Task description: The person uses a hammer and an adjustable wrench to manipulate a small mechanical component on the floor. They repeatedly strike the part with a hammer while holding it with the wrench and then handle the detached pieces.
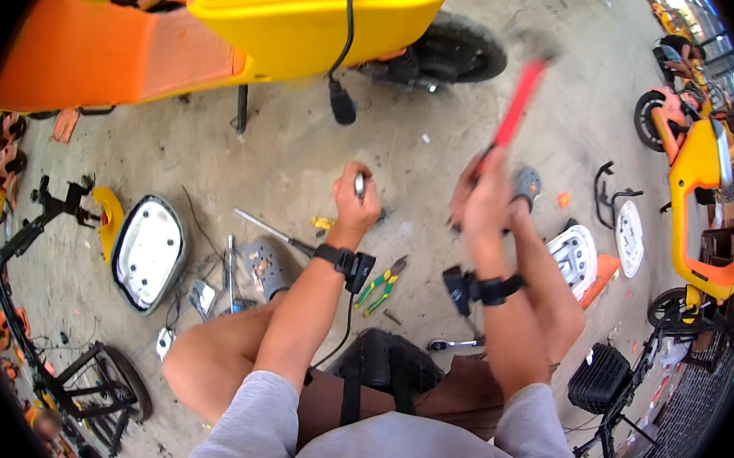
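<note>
My right hand [484,195] is closed round the red handle of a hammer [520,102], which is raised and tilted away from me. The hammer's head is smeared by motion. My left hand [357,201] makes a fist around a small metal piece [360,184]; only its shiny rounded end shows, so its kind is unclear. Below the left hand, on the floor, lie pliers [382,286] with green and yellow handles. A long-shafted screwdriver [273,232] points away to the left of my left wrist.
A yellow and orange scooter [313,29] stands ahead, its black cable [343,100] hanging down. Bare frames [42,368] and a white-lined seat shell [151,252] are at left. A ratchet [456,345] lies near my right knee. Another person [679,57] crouches far right.
</note>
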### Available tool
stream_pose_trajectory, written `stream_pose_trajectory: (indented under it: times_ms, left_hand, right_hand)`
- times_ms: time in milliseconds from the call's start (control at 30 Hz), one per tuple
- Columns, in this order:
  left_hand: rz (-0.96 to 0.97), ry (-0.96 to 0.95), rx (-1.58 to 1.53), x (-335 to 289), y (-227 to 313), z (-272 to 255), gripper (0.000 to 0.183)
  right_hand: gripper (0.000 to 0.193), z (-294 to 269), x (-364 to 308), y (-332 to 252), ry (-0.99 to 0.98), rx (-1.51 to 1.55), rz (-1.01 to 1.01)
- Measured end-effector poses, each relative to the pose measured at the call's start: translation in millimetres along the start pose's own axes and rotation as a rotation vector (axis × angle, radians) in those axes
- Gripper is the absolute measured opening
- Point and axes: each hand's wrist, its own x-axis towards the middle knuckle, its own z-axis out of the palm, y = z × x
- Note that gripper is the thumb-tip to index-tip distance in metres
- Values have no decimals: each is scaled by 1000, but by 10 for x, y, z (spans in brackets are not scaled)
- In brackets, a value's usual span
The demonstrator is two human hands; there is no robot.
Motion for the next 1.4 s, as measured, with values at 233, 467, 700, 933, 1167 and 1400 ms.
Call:
stream_pose_trajectory:
  times_ms: [233, 467, 700, 933, 1167, 1400]
  left_hand:
    - [-59, 20, -24, 103, -11, 118, 8]
    - [-63, 18, -2, 83, -40, -27, 6]
    - [-56, 21, 33, 152, 79, 135, 10]
    - [-110, 22, 31, 174, -91, -18, 5]
    - [-130, 60, 36, 162, -6, -30, 8]
    - [-105, 108, 116, 33, -409, -176, 10]
  right_hand:
    - [57, -45, -1333, 2676, -24, -592, 314]
    - [56, -117, -148, 482, 111, -120, 88]
    - [48, 191, -987, 2010, 70, -224, 16]
    - [65, 62, -346, 933, 89, -531, -7]
    - [53, 70, 25, 653, -160, 495, -207]
    - [65, 38, -1032, 1584, 49, -346, 409]
